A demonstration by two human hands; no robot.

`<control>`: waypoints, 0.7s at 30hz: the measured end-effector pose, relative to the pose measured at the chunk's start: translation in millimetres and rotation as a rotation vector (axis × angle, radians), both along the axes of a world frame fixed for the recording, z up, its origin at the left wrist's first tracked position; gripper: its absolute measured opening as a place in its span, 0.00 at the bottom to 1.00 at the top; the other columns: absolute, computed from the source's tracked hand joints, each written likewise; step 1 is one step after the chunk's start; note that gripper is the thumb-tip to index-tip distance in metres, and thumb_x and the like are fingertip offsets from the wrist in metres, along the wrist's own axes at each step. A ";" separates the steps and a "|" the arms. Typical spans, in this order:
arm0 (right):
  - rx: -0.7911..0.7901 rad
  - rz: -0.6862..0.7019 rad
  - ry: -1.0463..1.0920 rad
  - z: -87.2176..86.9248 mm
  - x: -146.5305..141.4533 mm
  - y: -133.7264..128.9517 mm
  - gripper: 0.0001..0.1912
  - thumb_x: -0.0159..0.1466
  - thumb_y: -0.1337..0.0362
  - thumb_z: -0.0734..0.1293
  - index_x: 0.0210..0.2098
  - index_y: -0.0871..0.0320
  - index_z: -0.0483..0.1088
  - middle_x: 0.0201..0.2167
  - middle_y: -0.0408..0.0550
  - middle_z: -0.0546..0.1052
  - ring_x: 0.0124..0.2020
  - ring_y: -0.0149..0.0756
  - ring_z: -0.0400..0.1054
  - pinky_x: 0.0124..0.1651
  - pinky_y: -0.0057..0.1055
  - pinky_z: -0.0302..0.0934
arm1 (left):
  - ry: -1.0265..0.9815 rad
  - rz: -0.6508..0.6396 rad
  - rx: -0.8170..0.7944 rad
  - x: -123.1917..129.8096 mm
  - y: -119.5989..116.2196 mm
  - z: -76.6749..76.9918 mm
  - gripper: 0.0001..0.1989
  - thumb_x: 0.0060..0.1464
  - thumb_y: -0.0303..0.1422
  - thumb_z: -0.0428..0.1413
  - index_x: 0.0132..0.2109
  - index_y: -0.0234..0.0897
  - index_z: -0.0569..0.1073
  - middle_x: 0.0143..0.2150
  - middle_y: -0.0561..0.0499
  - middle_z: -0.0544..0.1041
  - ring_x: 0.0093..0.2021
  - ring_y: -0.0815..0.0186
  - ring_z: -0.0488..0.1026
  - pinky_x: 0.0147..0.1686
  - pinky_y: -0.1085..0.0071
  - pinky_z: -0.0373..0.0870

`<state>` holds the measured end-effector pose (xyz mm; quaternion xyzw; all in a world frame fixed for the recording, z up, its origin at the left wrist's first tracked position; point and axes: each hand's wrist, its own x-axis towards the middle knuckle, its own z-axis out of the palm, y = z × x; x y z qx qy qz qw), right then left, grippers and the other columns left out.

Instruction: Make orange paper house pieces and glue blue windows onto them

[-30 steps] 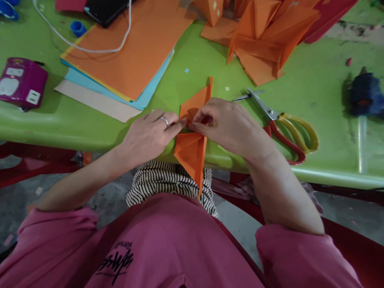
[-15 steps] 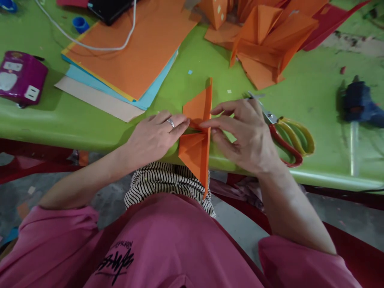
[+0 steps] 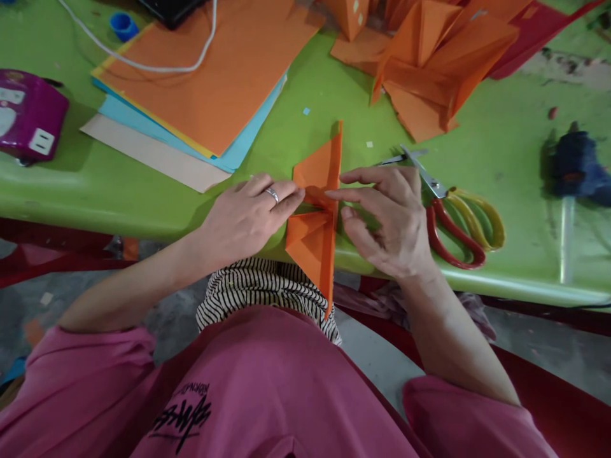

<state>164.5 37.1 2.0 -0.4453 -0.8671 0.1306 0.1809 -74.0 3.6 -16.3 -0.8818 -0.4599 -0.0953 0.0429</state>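
Observation:
A folded orange paper piece [image 3: 312, 245] lies at the green table's front edge, its lower end sticking out over the striped cloth on my lap. My left hand [image 3: 251, 213], with a ring on one finger, presses its closed fingertips on the paper's left side near the middle. From the right, my right hand [image 3: 389, 216] reaches over the paper's upright folded edge with one fingertip touching near the centre crease. Its other fingers are apart, and the thumb is off the paper.
Scissors [image 3: 434, 187] with red and yellow handles lie beside my right hand. Stacked coloured sheets [image 3: 210, 83] are at upper left, near a purple box [image 3: 35, 117]. Folded orange pieces [image 3: 429, 70] stand at upper right. A dark blue glue gun [image 3: 575, 165] is far right.
My right hand's fingers have shifted slightly on the paper, and its thumb has drawn back a little. The whole view has moved slightly; my left hand stays on the paper.

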 end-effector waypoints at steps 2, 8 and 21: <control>-0.002 0.004 -0.015 -0.3 0.3 -0.4 0.17 0.68 0.62 0.60 0.49 0.42 0.77 0.56 0.49 0.75 0.56 0.59 0.65 0.59 0.60 0.57 | -0.012 0.000 0.001 -0.4 -0.3 -0.5 0.22 0.68 0.24 0.44 0.64 0.38 0.72 0.56 0.43 0.78 0.50 0.58 0.74 0.42 0.64 0.73; -0.028 0.008 -0.047 0.5 -1.4 0.1 0.16 0.68 0.61 0.62 0.47 0.40 0.79 0.56 0.48 0.76 0.56 0.61 0.65 0.57 0.62 0.58 | -0.037 -0.003 -0.013 -1.4 -0.7 -0.4 0.22 0.68 0.24 0.45 0.63 0.37 0.73 0.56 0.42 0.78 0.50 0.57 0.74 0.41 0.63 0.72; 0.028 0.143 -0.041 -2.7 2.6 -2.0 0.17 0.70 0.52 0.59 0.41 0.46 0.78 0.59 0.47 0.74 0.58 0.57 0.64 0.60 0.56 0.58 | -0.027 0.000 -0.019 -0.6 1.0 1.1 0.21 0.68 0.25 0.44 0.62 0.35 0.74 0.55 0.40 0.78 0.49 0.57 0.74 0.45 0.63 0.74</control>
